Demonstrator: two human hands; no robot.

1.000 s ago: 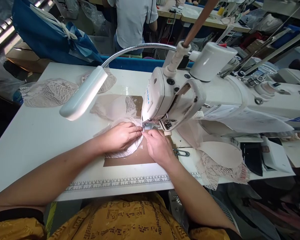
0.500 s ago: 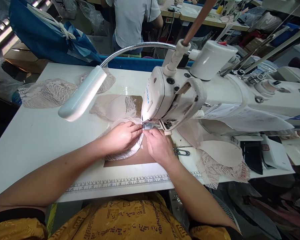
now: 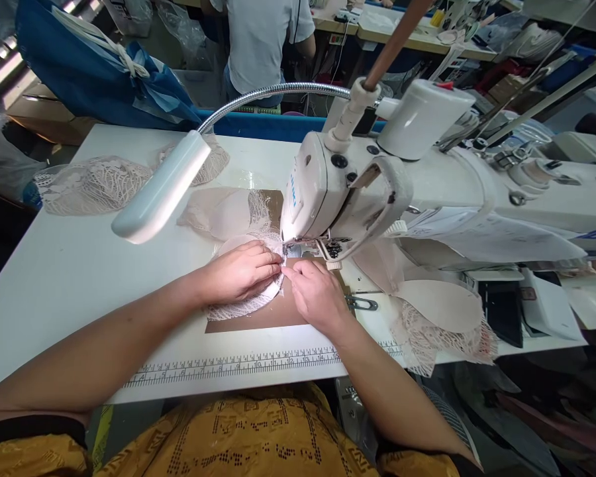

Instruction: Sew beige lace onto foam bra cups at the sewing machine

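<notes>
A padded bra cup covered in pale lace lies at the sewing machine, its right edge by the needle and presser foot. My left hand is over the cup, fingers together and pressed down, holding it close to the foot. At that same edge, just in front of the foot, my right hand pinches the cup's border between thumb and forefinger. The exact fingertip contact is partly hidden. Beneath both hands is a brown sheet. Behind the cup rests another pale cup piece with lace.
A lamp on a bendable neck hangs over the left side. Thread snips lie right of my right hand, near more lace cup pieces. Further lace is at the left. A ruler strip runs along the front edge. Another person sits beyond.
My left hand has shifted slightly left and down with the lace cup, and the cup has turned a little. My right hand stays at its edge, fingertips slightly lower.
</notes>
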